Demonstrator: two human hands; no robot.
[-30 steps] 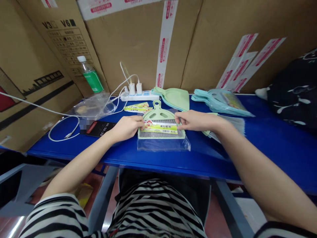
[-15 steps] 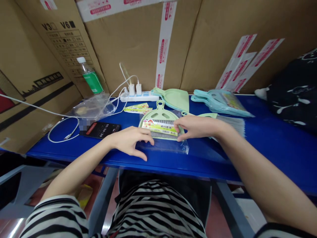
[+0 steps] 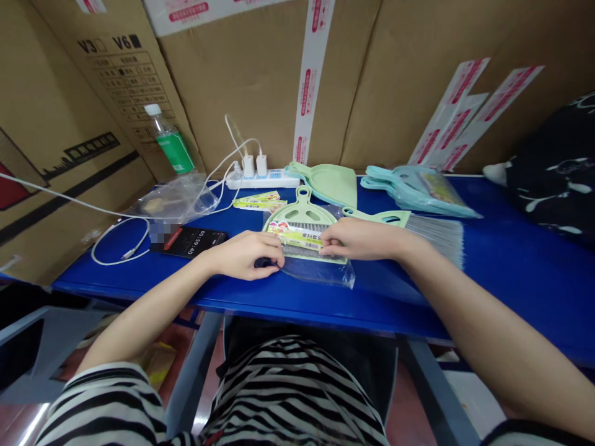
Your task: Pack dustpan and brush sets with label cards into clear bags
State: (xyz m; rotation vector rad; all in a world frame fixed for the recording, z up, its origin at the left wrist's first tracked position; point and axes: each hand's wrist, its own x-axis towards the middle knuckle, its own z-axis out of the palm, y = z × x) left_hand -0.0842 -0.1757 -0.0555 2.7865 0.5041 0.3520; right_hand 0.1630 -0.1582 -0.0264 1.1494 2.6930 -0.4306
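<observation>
In front of me lies a light green dustpan with grey bristles showing, in a clear plastic bag. A yellow and white label card lies across the bristles. At the card's right end, the fingertips of my right hand are pinched on it; my palm hides what is beneath. The thumb and fingers of my left hand close on the bag's near left edge. A second green brush with long grey bristles lies to the right, partly behind my right forearm.
Behind are another green dustpan, bagged blue dustpans, a white power strip with cables, and loose label cards. A phone, crumpled plastic and bottle stand left. Cardboard walls the back.
My left hand has moved slightly up, its fingers closing from a wide spread onto the bag's edge. My right hand has shifted a little left and pinched the card's end.
</observation>
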